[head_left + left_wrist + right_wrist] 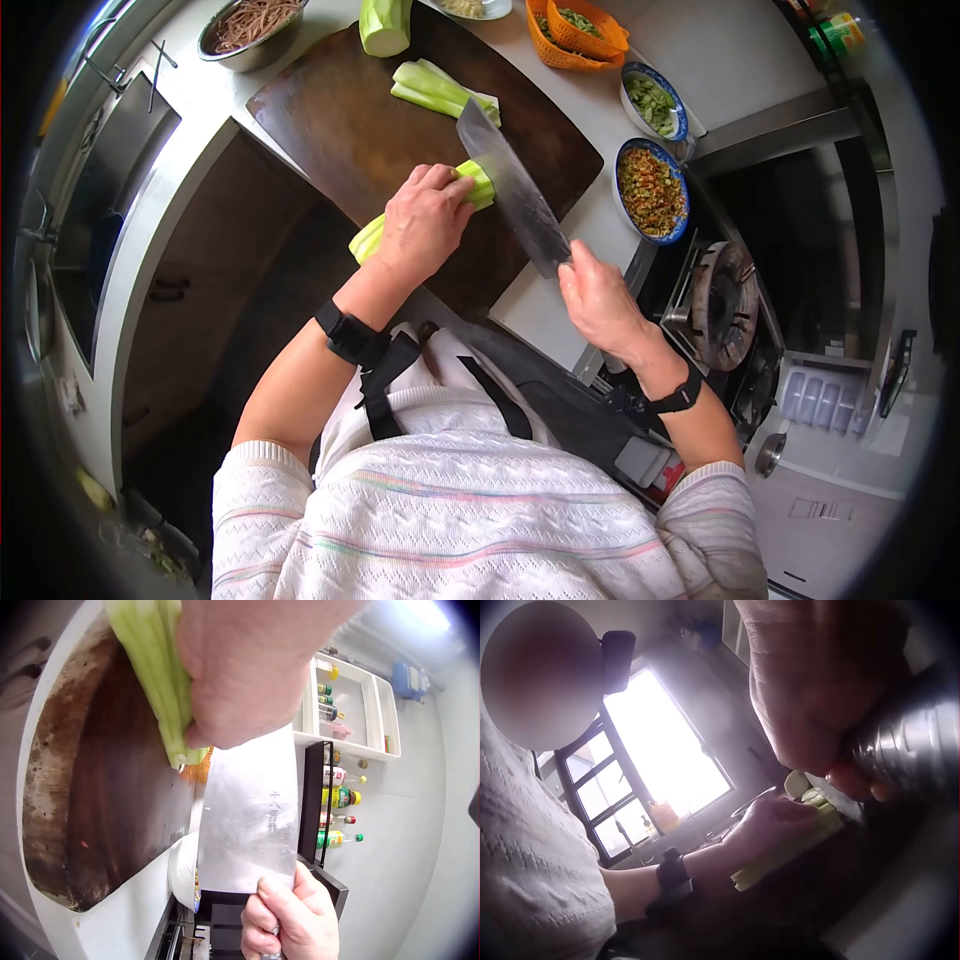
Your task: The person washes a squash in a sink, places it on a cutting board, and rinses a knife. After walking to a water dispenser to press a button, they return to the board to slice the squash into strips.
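Note:
My left hand [428, 222] grips a bundle of long pale green vegetable strips [370, 240] low over the dark cutting board [330, 120], thumb and fingers curled round it. My right hand [605, 305] holds a broad steel cleaver [515, 190] by its handle. In the head view the blade stands right at the bundle's far end, its tip toward more cut strips [440, 88] on the board. The left wrist view shows the blade's flat face [251, 817] beside the strips [154, 667]. A thick pale green stem [385, 27] lies at the board's far edge.
A metal bowl of brownish shreds [250, 30] stands at the far left. Right of the board are an orange basket [570, 55], a bowl of green slices [652, 102] and a bowl of chopped mix [652, 190]. A gas burner [725, 300] lies farther right.

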